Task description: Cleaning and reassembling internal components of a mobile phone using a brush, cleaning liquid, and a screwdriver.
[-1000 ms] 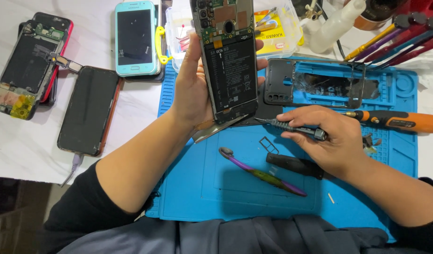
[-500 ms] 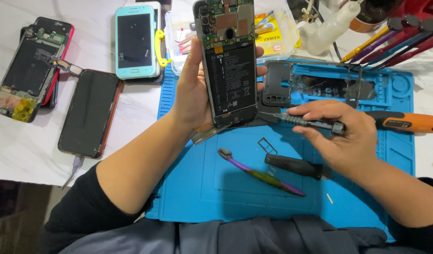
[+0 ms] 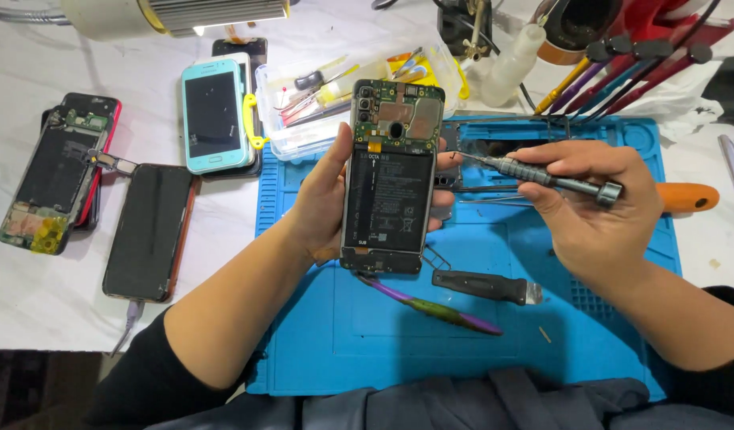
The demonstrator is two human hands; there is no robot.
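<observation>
An opened phone (image 3: 391,179), its back cover already off so that board and battery are bared, is held upright above the blue mat (image 3: 462,334) in the closed left hand (image 3: 323,203). A slim metal screwdriver (image 3: 542,177) is pinched in the right hand (image 3: 590,211), its tip brought to the phone's upper right edge. The board is judged still mounted, its removal left. A black pry tool (image 3: 482,285) and a purple spudger (image 3: 438,306) lie nearer; other phones (image 3: 148,231) lie left on the surface (image 3: 32,310).

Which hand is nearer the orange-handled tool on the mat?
Right. The right hand, holding a grey screwdriver, sits just left of the orange-handled tool. The left hand is farther left, gripping the opened phone.
</observation>
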